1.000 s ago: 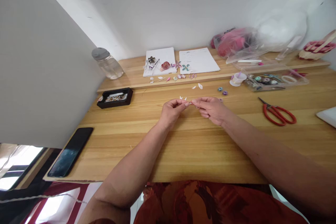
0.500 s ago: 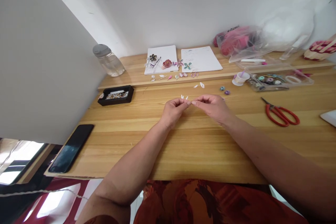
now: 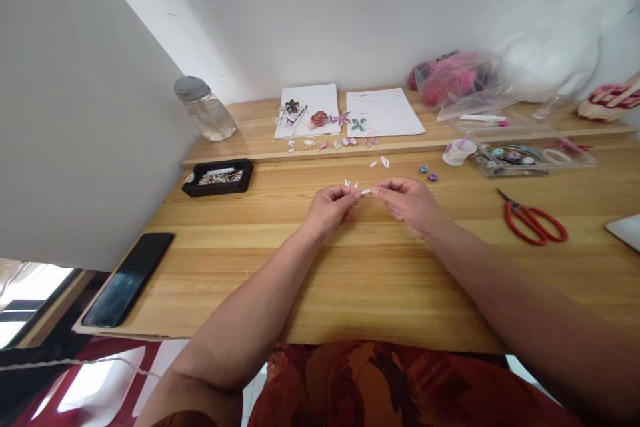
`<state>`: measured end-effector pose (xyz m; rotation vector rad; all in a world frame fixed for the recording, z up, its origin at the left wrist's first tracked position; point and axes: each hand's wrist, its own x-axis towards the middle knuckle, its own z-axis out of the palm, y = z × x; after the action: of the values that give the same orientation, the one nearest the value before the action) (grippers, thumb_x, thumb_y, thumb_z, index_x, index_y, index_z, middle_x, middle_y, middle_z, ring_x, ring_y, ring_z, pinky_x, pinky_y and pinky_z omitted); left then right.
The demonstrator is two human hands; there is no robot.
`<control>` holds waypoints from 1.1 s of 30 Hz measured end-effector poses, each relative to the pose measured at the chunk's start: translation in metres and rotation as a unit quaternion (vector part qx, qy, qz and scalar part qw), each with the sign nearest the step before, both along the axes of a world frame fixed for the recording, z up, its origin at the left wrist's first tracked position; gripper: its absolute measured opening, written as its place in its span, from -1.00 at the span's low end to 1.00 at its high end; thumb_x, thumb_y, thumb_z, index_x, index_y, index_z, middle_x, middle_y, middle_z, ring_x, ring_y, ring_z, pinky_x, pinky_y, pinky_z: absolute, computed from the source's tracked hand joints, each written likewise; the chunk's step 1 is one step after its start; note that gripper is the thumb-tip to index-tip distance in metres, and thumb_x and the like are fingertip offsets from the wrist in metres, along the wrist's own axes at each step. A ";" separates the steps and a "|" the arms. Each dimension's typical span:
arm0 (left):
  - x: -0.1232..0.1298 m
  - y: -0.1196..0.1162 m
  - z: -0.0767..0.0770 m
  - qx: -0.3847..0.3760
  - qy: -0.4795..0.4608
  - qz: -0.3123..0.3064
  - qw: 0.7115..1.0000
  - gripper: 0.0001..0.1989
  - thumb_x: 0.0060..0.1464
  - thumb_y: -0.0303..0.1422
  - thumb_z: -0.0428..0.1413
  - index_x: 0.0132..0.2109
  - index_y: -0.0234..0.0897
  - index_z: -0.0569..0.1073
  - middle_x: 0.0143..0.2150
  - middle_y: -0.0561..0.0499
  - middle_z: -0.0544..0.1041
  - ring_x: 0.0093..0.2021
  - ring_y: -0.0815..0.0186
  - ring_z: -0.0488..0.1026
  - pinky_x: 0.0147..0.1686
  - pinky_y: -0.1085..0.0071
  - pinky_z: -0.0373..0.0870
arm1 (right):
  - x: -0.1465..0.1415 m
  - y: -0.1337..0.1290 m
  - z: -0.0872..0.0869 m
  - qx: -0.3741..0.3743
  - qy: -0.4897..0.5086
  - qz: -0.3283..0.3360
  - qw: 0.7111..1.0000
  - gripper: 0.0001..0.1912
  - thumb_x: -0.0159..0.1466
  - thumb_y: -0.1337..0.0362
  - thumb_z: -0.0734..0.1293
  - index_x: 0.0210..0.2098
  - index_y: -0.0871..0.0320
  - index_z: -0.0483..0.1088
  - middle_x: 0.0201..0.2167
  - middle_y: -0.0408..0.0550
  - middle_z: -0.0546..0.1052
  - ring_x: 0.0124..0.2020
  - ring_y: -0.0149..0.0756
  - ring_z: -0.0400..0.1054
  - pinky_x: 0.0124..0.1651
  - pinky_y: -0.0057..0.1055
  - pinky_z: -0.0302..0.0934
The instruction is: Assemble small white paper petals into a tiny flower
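Note:
Between my two hands, over the middle of the wooden table, is a small white piece (image 3: 366, 191). My left hand (image 3: 330, 208) pinches its left end between thumb and index finger. The right end is in the fingertips of my right hand (image 3: 406, 202). Small white pointed pieces (image 3: 351, 184) show just behind my left fingers. Farther back lie two white petal shapes (image 3: 385, 162), and a teal bead-like piece (image 3: 424, 169) and a purple one (image 3: 433, 177) sit beyond my right hand.
Red-handled scissors (image 3: 535, 219) lie at the right. A black tray (image 3: 219, 178) and a phone (image 3: 129, 279) are at the left. On the raised shelf stand a bottle (image 3: 206, 109), paper sheets (image 3: 385, 113) and flower pieces. A clear box (image 3: 535, 152) holds small parts.
My hands have moved slightly apart, and the white piece now shows between my fingertips. The view has shifted a little.

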<state>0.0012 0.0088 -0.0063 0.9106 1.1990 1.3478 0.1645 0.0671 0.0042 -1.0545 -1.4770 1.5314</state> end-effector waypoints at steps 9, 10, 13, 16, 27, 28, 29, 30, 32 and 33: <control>0.000 0.002 -0.007 0.174 0.267 0.082 0.944 -0.83 0.09 -0.27 0.21 -0.30 -0.31 0.56 -0.36 -0.03 0.53 -0.41 0.41 0.35 -0.36 0.45 0.29 | 0.005 0.004 0.001 -0.144 0.053 0.086 0.984 -0.54 -0.07 -0.03 0.59 -0.42 0.23 0.52 -0.59 -0.24 0.26 -0.70 -0.64 -0.08 -0.65 -0.51 -0.34; 0.000 0.001 -0.007 0.195 0.300 0.085 0.930 -0.85 0.11 -0.30 0.19 -0.29 -0.31 0.57 -0.36 -0.03 0.54 -0.40 0.40 0.36 -0.35 0.45 0.30 | 0.006 0.005 0.001 -0.153 0.058 0.091 0.982 -0.55 -0.09 0.00 0.60 -0.43 0.22 0.51 -0.60 -0.25 0.25 -0.70 -0.65 -0.08 -0.65 -0.52 -0.33; 0.000 0.000 -0.007 0.220 0.332 0.082 0.913 -0.87 0.13 -0.33 0.19 -0.28 -0.29 0.59 -0.36 -0.04 0.54 -0.39 0.39 0.37 -0.35 0.45 0.30 | 0.007 0.006 0.002 -0.165 0.067 0.097 0.979 -0.57 -0.11 0.04 0.62 -0.46 0.22 0.48 -0.61 -0.26 0.25 -0.69 -0.66 -0.07 -0.66 -0.55 -0.31; -0.001 -0.001 -0.006 0.204 0.297 0.070 0.930 -0.88 0.10 -0.31 0.23 -0.27 -0.26 0.61 -0.34 -0.05 0.56 -0.37 0.36 0.40 -0.34 0.44 0.30 | 0.007 0.006 0.003 -0.161 0.065 0.094 0.980 -0.56 -0.14 0.06 0.63 -0.48 0.22 0.46 -0.62 -0.27 0.24 -0.70 -0.66 -0.08 -0.66 -0.56 -0.32; -0.001 0.002 -0.006 0.083 0.090 0.060 0.991 -0.69 -0.04 -0.16 0.30 -0.26 -0.33 0.61 -0.48 0.06 0.47 -0.51 0.46 0.27 -0.46 0.49 0.20 | 0.003 0.003 0.000 -0.135 0.060 0.048 0.988 -0.55 -0.14 0.05 0.62 -0.49 0.19 0.40 -0.65 -0.31 0.22 -0.71 -0.63 -0.08 -0.67 -0.51 -0.32; -0.001 0.003 -0.006 0.067 0.067 0.057 0.994 -0.66 -0.07 -0.14 0.32 -0.25 -0.34 0.61 -0.51 0.08 0.43 -0.53 0.48 0.24 -0.48 0.49 0.17 | 0.002 0.002 -0.001 -0.134 0.068 0.038 0.988 -0.55 -0.15 0.05 0.62 -0.50 0.19 0.40 -0.65 -0.30 0.22 -0.71 -0.63 -0.08 -0.67 -0.52 -0.31; 0.000 0.003 -0.006 0.053 0.044 0.053 0.996 -0.63 -0.10 -0.13 0.34 -0.25 -0.35 0.60 -0.53 0.10 0.40 -0.54 0.49 0.22 -0.50 0.50 0.15 | 0.001 0.001 -0.002 -0.132 0.075 0.027 0.988 -0.54 -0.16 0.05 0.62 -0.51 0.19 0.39 -0.64 -0.30 0.23 -0.71 -0.64 -0.07 -0.67 -0.52 -0.30; 0.000 0.002 -0.007 0.041 0.020 0.050 0.998 -0.61 -0.14 -0.12 0.35 -0.26 -0.35 0.60 -0.54 0.11 0.39 -0.54 0.50 0.22 -0.50 0.50 0.15 | 0.000 0.000 -0.003 -0.130 0.081 0.017 0.988 -0.53 -0.17 0.05 0.63 -0.51 0.18 0.38 -0.64 -0.30 0.24 -0.71 -0.64 -0.07 -0.68 -0.52 -0.29; 0.003 0.001 -0.007 0.027 -0.020 0.046 0.998 -0.59 -0.20 -0.12 0.39 -0.29 -0.35 0.58 -0.53 0.12 0.38 -0.54 0.50 0.22 -0.50 0.51 0.16 | -0.003 -0.002 -0.004 -0.126 0.088 0.000 0.988 -0.52 -0.18 0.03 0.63 -0.52 0.17 0.37 -0.65 -0.31 0.23 -0.72 -0.63 -0.07 -0.68 -0.52 -0.28; 0.004 0.001 -0.007 0.024 -0.032 0.043 0.998 -0.59 -0.23 -0.13 0.40 -0.30 -0.36 0.57 -0.53 0.12 0.39 -0.54 0.50 0.23 -0.50 0.51 0.16 | -0.004 -0.003 -0.005 -0.123 0.088 -0.005 0.988 -0.51 -0.18 0.03 0.63 -0.52 0.17 0.37 -0.66 -0.32 0.22 -0.72 -0.62 -0.07 -0.68 -0.52 -0.28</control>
<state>0.0050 0.0096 -0.0131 0.8509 1.1720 1.4708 0.1606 0.0646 -0.0005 -1.0333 -1.1813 1.7848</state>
